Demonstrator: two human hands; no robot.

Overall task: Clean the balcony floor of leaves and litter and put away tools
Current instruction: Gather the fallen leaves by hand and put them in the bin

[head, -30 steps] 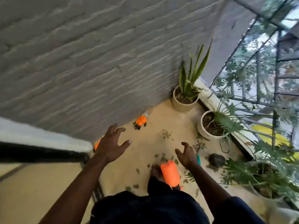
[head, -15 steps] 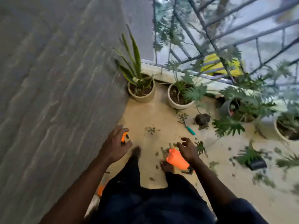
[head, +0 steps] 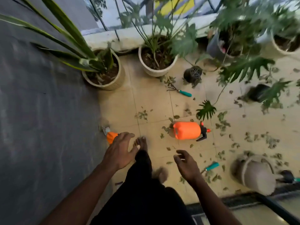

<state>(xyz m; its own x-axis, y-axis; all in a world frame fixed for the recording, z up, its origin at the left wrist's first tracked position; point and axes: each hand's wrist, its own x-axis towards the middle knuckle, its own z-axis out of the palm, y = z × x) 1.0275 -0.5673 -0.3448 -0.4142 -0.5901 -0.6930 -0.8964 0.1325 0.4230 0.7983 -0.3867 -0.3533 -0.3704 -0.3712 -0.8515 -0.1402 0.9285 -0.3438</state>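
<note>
Dry leaves [head: 222, 124] lie scattered over the beige tiled floor [head: 120, 108]. An orange spray bottle [head: 186, 130] lies on its side mid-floor. An orange glove [head: 111, 136] lies by the grey wall, partly hidden under my left hand [head: 119, 151], which hovers above it with fingers spread and holds nothing. My right hand [head: 186, 166] hangs loosely curled and empty, below the sprayer. A teal-handled hand rake [head: 181, 91] lies near the pots. Another teal-handled tool [head: 211, 166] lies to the right of my right hand.
Grey wall [head: 48, 111] on the left. Potted plants [head: 103, 73] [head: 158, 62] line the railing at the back. A black round object [head: 193, 73] sits beside them, and a dark blurred thing [head: 258, 94] farther right. A grey bucket [head: 256, 174] lies right. My bare feet [head: 141, 143] stand on the tiles.
I have stepped forward and the view has swung right and down. The sprayer and glove now lie closer; both hands have stayed empty.
</note>
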